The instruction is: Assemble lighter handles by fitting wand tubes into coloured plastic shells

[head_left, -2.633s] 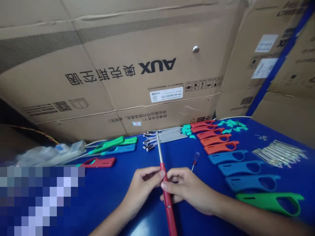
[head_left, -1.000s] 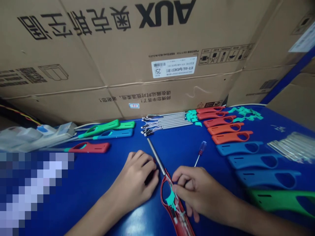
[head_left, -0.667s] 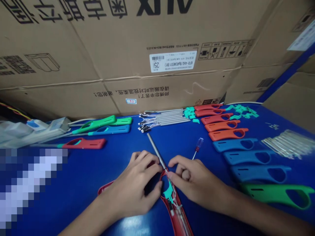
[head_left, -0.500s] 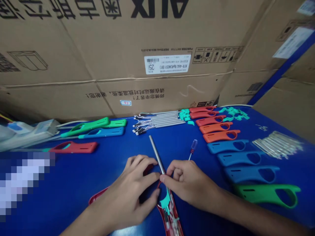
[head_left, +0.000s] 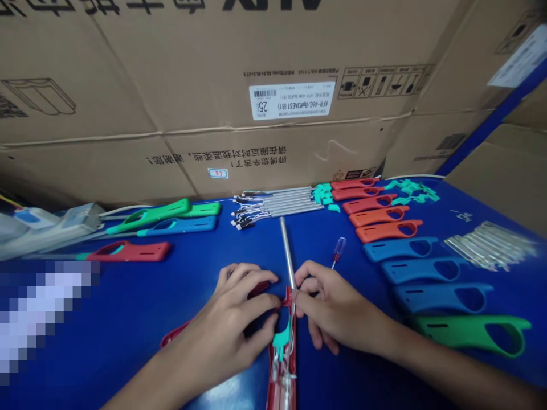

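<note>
An opened red long-nosed lighter body [head_left: 281,373] lies at the bottom centre, showing a teal inner part [head_left: 280,340] and thin wires. Its metal tube [head_left: 288,245] points straight away from me. My right hand [head_left: 335,307] pinches the tube where it meets the red body. My left hand [head_left: 233,319] is cupped over a second red shell half [head_left: 173,336], which shows only at its rim beside the palm and near the fingertips. Most of that shell is hidden.
A small screwdriver [head_left: 339,247] lies by my right hand. Rows of red, orange, blue and green lighter shells [head_left: 405,247] fill the right of the blue table [head_left: 128,307]. Wired metal tubes [head_left: 277,204] and loose tubes [head_left: 491,245] lie beyond. Cardboard boxes [head_left: 213,85] stand behind.
The lighter body and its tube have swung from leaning left to pointing straight ahead. My right hand has closed in on the tube's base. My left hand stays over the shell.
</note>
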Tool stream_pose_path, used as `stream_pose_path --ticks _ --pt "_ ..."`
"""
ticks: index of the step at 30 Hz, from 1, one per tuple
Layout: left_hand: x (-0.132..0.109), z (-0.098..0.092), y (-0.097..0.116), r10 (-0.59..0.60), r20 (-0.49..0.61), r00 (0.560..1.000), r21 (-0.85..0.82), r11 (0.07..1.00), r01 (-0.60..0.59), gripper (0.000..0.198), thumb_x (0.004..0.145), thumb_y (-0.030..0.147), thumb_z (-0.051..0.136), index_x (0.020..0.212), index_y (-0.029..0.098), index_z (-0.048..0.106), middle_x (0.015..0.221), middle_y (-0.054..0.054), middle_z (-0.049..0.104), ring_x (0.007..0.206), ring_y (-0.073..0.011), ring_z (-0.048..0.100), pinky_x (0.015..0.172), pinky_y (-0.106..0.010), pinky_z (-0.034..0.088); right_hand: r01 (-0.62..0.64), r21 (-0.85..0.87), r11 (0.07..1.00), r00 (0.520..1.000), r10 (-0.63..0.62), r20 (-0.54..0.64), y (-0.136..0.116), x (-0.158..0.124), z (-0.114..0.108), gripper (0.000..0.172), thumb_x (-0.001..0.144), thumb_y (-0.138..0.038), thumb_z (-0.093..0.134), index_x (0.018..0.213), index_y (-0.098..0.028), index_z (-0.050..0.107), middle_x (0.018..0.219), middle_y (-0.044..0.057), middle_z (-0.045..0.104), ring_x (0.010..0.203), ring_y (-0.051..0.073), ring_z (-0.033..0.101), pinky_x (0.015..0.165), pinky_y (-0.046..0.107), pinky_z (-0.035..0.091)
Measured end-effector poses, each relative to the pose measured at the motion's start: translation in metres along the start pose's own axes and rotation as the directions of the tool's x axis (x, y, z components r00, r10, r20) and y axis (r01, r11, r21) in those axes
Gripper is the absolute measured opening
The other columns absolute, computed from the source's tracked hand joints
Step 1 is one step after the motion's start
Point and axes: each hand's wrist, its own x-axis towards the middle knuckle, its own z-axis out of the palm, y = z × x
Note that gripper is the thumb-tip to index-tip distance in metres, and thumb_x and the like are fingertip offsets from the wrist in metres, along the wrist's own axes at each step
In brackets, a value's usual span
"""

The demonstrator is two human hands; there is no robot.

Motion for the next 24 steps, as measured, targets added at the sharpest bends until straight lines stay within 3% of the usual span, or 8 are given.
stream_pose_path --ticks 5,8,13,18,24 --pt "0.001 -0.002 0.000 0.024 0.040 0.999 -0.042 0.999 -0.022 0.025 0.093 0.007 0.043 0.099 0.021 0.063 0.105 -0.005 0.061 0.101 -0.0215 0.050 0.091 -0.043 0.034 0.080 0.018 0.997 0.996 -0.079 -0.040 0.002 -0.002 0.002 0.010 0.082 -0.021 0.050 0.084 -0.022 0.040 0.069 -0.009 0.050 0.037 0.005 0.049 0.025 0.012 0.032" --pt "0.003 -0.008 0.005 0.012 0.134 0.991 -0.081 0.997 -0.001 0.028 0.089 0.004 0.042 0.100 0.020 0.062 0.101 -0.004 0.058 0.096 -0.0203 0.051 0.094 -0.045 0.033 0.090 0.039 0.995 0.995 -0.089 -0.039 0.001 -0.003 0.002 0.010 0.081 -0.020 0.050 0.083 -0.023 0.041 0.069 -0.008 0.050 0.041 0.006 0.052 0.025 0.012 0.033" --pt "0.004 -0.018 0.011 -0.052 0.285 0.957 -0.077 0.994 0.077 0.013 0.082 0.027 0.063 0.094 0.021 0.062 0.109 -0.005 0.051 0.105 -0.0261 0.045 0.092 -0.047 0.035 0.068 0.064 0.996 0.997 -0.065 -0.038 -0.003 -0.005 0.001 0.011 0.082 -0.018 0.049 0.083 -0.023 0.040 0.067 -0.009 0.051 0.038 0.005 0.047 0.028 0.013 0.034" --pt "0.002 -0.017 0.010 -0.097 0.325 0.941 -0.072 0.989 0.127 0.005 0.091 0.026 0.053 0.093 0.022 0.056 0.122 -0.005 0.044 0.111 -0.0261 0.041 0.091 -0.044 0.038 0.074 0.030 0.997 0.997 -0.074 -0.012 -0.002 -0.007 -0.001 0.007 0.086 -0.019 0.045 0.085 -0.023 0.040 0.065 -0.007 0.057 0.038 0.005 0.046 0.033 0.013 0.038" --pt "0.000 -0.013 0.008 -0.111 0.346 0.932 -0.089 0.985 0.150 0.003 0.093 0.023 0.047 0.094 0.021 0.048 0.115 -0.006 0.044 0.108 -0.0237 0.041 0.091 -0.042 0.040 0.098 0.035 0.995 0.995 -0.098 -0.008 0.002 -0.006 -0.002 0.007 0.089 -0.022 0.044 0.086 -0.022 0.039 0.062 -0.005 0.060 0.042 0.007 0.049 0.035 0.014 0.038"
